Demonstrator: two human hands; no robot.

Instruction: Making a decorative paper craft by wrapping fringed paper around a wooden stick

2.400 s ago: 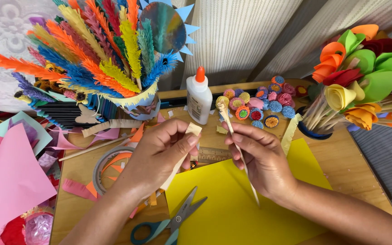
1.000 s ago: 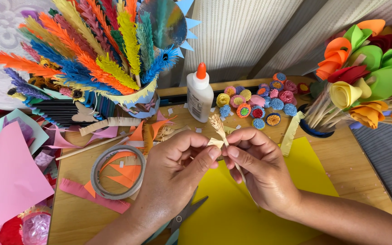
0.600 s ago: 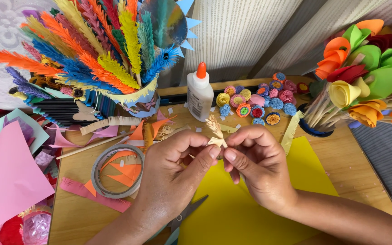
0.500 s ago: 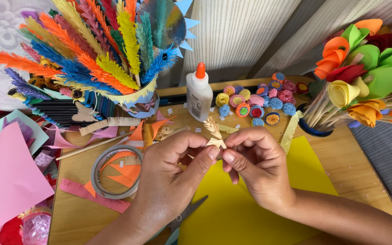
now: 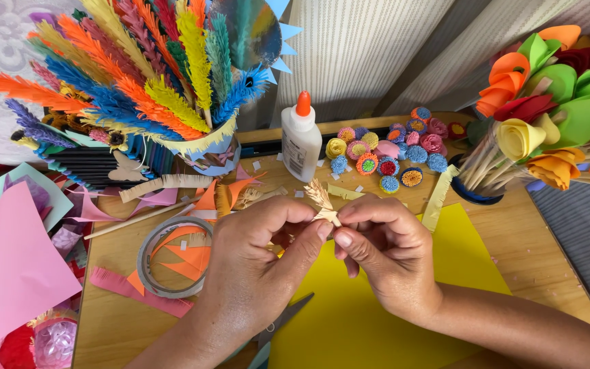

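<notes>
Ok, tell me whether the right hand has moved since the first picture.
Yes. The right hand has closed in toward the left hand; both now pinch the fringed paper piece on the near side of the glue bottle.

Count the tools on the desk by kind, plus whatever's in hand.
Glue bottle: 1
Tape roll: 1
Scissors: 1, partly hidden
Fringed paper piece, pinched by left hand and right hand: 1
Total: 4
</notes>
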